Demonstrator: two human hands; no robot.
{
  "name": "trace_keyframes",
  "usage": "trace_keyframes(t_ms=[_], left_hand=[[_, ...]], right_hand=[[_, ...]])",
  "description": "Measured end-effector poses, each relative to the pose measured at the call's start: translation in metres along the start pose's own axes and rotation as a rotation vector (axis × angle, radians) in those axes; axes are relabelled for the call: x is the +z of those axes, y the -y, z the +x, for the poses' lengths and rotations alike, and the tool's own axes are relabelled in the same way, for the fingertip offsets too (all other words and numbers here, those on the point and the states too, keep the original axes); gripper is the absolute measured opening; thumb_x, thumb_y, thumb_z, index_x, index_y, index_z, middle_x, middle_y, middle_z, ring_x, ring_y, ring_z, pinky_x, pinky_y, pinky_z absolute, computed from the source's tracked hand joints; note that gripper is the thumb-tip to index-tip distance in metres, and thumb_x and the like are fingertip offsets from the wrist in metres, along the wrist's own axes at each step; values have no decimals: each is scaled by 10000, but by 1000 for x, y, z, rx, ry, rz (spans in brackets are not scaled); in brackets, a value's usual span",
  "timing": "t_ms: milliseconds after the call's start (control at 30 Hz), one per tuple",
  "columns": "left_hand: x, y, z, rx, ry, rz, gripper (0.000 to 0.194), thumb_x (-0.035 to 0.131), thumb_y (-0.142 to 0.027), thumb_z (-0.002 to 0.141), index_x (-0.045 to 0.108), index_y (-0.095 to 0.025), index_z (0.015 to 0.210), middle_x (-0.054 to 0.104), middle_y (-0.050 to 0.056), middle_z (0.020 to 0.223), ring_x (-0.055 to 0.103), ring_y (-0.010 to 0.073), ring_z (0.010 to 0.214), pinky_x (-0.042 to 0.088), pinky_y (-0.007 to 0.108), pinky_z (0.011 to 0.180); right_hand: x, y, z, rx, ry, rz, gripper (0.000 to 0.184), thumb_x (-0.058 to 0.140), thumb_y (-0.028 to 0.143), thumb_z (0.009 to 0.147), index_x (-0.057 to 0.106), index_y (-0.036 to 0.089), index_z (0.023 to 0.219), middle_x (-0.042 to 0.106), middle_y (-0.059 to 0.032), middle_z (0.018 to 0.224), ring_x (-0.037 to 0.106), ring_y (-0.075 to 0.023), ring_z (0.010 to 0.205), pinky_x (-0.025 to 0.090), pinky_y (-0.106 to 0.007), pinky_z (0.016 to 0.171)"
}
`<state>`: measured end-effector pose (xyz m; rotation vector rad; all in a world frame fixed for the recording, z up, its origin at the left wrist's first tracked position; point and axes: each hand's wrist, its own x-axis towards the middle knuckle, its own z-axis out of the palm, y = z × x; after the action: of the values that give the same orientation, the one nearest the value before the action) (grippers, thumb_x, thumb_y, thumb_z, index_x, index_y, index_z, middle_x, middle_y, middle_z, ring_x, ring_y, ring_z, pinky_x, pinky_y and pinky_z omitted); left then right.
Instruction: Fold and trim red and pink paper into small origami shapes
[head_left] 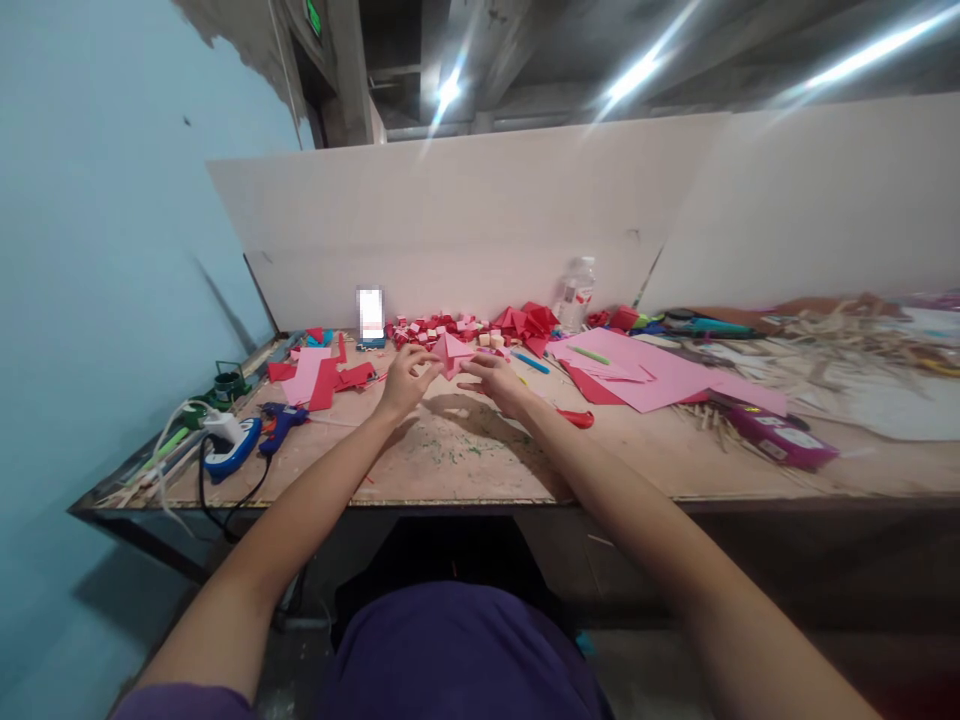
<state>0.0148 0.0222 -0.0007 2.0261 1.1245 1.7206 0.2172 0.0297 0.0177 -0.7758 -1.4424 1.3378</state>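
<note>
Between my two hands, a little above the tabletop, is a folded piece of pink paper (452, 354) with a pointed top. My left hand (409, 381) pinches its left side between thumb and fingers. On the opposite side my right hand (495, 380) grips the paper's right edge, its other fingers curled loosely. Just behind the paper lies a heap of small red and pink folded paper pieces (427, 328). Larger red folded paper shapes (529, 322) sit to the right of that heap.
At left are a blue glue gun (282, 425), a power strip (234, 450) and red and pink paper scraps (307, 378). A lit phone (371, 315) leans at the back beside a plastic bottle (577, 295) farther right. Pink sheets (637, 365) and a purple box (780, 437) lie right.
</note>
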Motion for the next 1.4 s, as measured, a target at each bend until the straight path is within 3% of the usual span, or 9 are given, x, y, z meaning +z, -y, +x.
trace_keyframes(t_ms=[100, 200, 367, 633, 867, 1067, 1400], left_hand=[[-5, 4, 7, -127, -86, -72, 243, 776, -330, 817, 728, -209, 1023, 653, 79, 1127, 619, 193, 973, 513, 281, 775], [-8, 12, 11, -272, 22, -219, 374, 794, -398, 777, 716, -194, 1081, 691, 82, 1099, 629, 188, 932, 505, 265, 736], [-4, 18, 7, -359, 186, -291, 419, 805, -518, 704, 757, -133, 863, 721, 55, 813, 617, 166, 717, 468, 259, 633], [2, 12, 0, -403, 199, -348, 437, 813, -493, 697, 788, -127, 935, 757, 56, 867, 638, 167, 745, 485, 272, 699], [1, 12, 3, -426, 207, -360, 393, 843, -466, 668, 780, -115, 832, 728, 44, 770, 610, 161, 705, 468, 271, 677], [0, 12, 3, -432, 217, -375, 328, 828, -396, 672, 788, -118, 841, 723, 37, 757, 584, 140, 658, 453, 257, 634], [-3, 12, 3, -430, 277, -302, 363, 864, -449, 570, 696, -129, 602, 584, -11, 575, 476, 114, 580, 362, 239, 559]], right_hand=[[0, 1, -1, 48, 69, -13, 289, 895, 382, 657, 723, 189, 786, 722, -53, 905, 666, -198, 894, 599, -347, 827], [0, 0, -2, 96, 157, -46, 254, 886, 345, 664, 749, 179, 800, 735, -63, 908, 676, -187, 834, 606, -331, 782], [-3, -5, 1, 112, 241, -82, 246, 868, 313, 671, 781, 164, 846, 747, -51, 883, 692, -179, 786, 606, -310, 755], [-4, -9, 2, 124, 243, -96, 219, 872, 315, 681, 767, 170, 807, 755, -62, 873, 701, -191, 780, 614, -319, 733], [-3, -10, 2, 113, 174, -169, 286, 883, 399, 685, 722, 162, 696, 702, -48, 727, 650, -166, 682, 589, -286, 646], [-4, -10, 3, 100, 190, -184, 256, 878, 386, 696, 743, 170, 723, 722, -62, 748, 674, -184, 730, 585, -272, 646], [-6, -14, 6, 97, 182, -245, 241, 873, 366, 683, 754, 161, 724, 757, -77, 790, 683, -184, 713, 573, -267, 633]])
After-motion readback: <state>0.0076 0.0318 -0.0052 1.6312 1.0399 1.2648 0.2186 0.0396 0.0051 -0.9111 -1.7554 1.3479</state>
